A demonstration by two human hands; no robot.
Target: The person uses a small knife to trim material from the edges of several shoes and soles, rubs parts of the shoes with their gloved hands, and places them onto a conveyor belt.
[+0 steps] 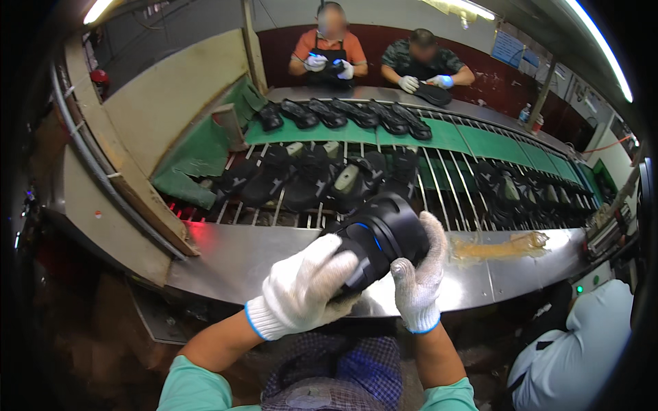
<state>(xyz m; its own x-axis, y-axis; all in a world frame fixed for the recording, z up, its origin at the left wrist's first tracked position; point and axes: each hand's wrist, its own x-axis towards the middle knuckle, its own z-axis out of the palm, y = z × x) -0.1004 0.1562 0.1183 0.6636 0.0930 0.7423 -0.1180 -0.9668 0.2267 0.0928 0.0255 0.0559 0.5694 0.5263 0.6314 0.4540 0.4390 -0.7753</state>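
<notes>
Between my two hands, above the near metal edge, is a bulky black shoe [394, 222] with thin blue lines across it. It is tilted, and its finer details are hard to make out. My left hand [305, 284], in a white knitted glove with a blue cuff edge, grips its lower left end with bent fingers. Gloved the same way, my right hand [421, 274] holds the rounded right end, thumb in front and fingers along the far side. Just beyond, several black shoe uppers [305, 178], some with pale green lasts, lie on the conveyor rods.
A roller conveyor [452, 188] runs across, edged by a steel ledge [260, 257] with a yellowish taped patch [497, 248]. Black soles [349, 113] line a green strip [473, 137]. Two co-workers [332, 51] work opposite. A panel [175, 89] stands left; a person's pale clothing [582, 342] shows right.
</notes>
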